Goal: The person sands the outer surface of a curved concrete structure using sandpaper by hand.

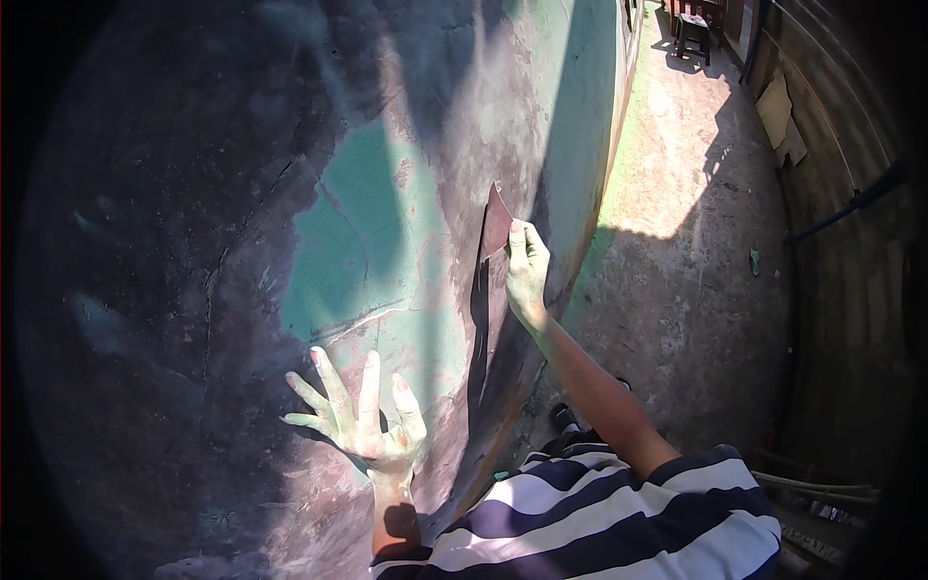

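Observation:
A wall (261, 242) with dark, worn and cracked paint stands close on my left, and a patch of bare green paint (353, 242) shows in its middle. Just below that patch, my left hand (372, 411) is spread at the wall with fingers apart, holding nothing. Whether the palm presses on the surface is unclear. Pinched between the thumb and fingers of my right hand (528, 271) is a reddish-brown piece of sandpaper (497, 222), curved and apart from the wall, casting a long shadow on it. Pale green dust coats both hands.
A concrete path (677, 280) runs along the wall's right side, partly sunlit. Far down it stands a small dark stool (693, 34). A corrugated fence (841, 126) borders the right, with a pipe (851, 203) along it. Green dust lies near the wall's foot.

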`<state>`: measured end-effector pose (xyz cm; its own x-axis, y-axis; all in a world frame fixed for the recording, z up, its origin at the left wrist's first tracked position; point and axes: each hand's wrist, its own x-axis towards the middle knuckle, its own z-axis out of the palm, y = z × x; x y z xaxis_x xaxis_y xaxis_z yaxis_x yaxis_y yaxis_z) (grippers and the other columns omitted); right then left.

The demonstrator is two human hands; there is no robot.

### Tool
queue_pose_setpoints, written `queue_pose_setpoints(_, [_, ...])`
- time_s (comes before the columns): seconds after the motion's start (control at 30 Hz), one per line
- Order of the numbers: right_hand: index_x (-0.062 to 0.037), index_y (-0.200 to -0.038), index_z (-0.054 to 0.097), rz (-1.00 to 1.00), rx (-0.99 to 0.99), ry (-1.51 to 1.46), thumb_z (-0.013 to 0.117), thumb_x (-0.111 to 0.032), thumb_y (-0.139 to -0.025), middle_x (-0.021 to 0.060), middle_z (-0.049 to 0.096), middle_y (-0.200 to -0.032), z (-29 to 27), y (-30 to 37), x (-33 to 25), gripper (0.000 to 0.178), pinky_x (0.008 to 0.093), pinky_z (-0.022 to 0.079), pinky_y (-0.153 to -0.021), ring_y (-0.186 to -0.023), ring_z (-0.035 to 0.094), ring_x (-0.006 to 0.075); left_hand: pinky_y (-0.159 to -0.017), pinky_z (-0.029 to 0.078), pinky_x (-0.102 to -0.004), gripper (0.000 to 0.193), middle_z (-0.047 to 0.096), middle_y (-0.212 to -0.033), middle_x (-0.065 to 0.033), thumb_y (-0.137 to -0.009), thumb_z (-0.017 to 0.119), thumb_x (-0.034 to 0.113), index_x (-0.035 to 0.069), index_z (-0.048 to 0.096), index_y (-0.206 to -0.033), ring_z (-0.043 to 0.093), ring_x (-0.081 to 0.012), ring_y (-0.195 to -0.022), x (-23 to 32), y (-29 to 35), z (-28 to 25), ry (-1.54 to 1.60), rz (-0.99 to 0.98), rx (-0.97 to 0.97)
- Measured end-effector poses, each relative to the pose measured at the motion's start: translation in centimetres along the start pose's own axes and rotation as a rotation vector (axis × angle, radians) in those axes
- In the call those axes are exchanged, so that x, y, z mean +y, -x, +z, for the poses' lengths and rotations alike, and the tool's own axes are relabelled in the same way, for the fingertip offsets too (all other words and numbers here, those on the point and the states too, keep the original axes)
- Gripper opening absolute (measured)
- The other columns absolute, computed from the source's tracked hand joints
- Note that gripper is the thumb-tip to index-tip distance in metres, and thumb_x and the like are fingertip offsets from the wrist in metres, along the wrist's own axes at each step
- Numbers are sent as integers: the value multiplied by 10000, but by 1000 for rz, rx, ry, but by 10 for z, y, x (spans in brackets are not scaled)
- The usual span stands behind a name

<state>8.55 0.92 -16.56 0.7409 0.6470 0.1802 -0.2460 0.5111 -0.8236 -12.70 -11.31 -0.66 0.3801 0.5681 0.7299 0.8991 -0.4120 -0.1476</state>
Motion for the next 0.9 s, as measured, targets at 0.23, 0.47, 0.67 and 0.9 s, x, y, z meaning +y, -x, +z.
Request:
queue_pose_setpoints(0.23, [22, -1261, 592, -304, -103, -15, 406, -201, -1088, 204, 588, -1341, 31, -17, -5, 338, 359, 368, -1085, -1324, 482, 303, -1177, 148, -636, 549, 255, -1609, -258, -905, 671, 325, 99, 584, -1398, 162, -511, -1488, 62, -73, 39, 175, 40, -61])
queue_pose_setpoints(0.47, [82, -1520, 280, -483, -425, 420, 536, -312, -1013, 291, 251, -1592, 21, -21, 1, 692, 477, 196, -1210, -1492, 210, 451, -1189, 96, -622, 680, 245, -1622, -229, -946, 615, 401, 78, 425, -1513, 162, -465, -1504, 88, -119, 75, 94, -127, 152])
queue_pose_setpoints(0.67, [42, -1509, 342, -514, -485, 326, 527, -8, -957, 240, 326, -1576, 13, -62, -10, 585, 431, 263, -1203, -1481, 269, 406, -1178, 143, -622, 679, 268, -1621, -201, -984, 498, 484, 87, 408, -1527, 212, -460, -1493, 81, -128, 126, -225, -235, 270])
queue_pose_setpoints(0.9, [-16, -1438, 497, -482, -304, 100, 499, 186, -870, 169, 458, -1514, 22, -164, -24, 603, 379, 298, -1193, -1441, 377, 321, -1129, 279, -613, 527, 485, -1493, -205, -982, 514, 341, 61, 545, -1427, 424, -477, -1383, 81, -135, 155, -362, -158, 480])
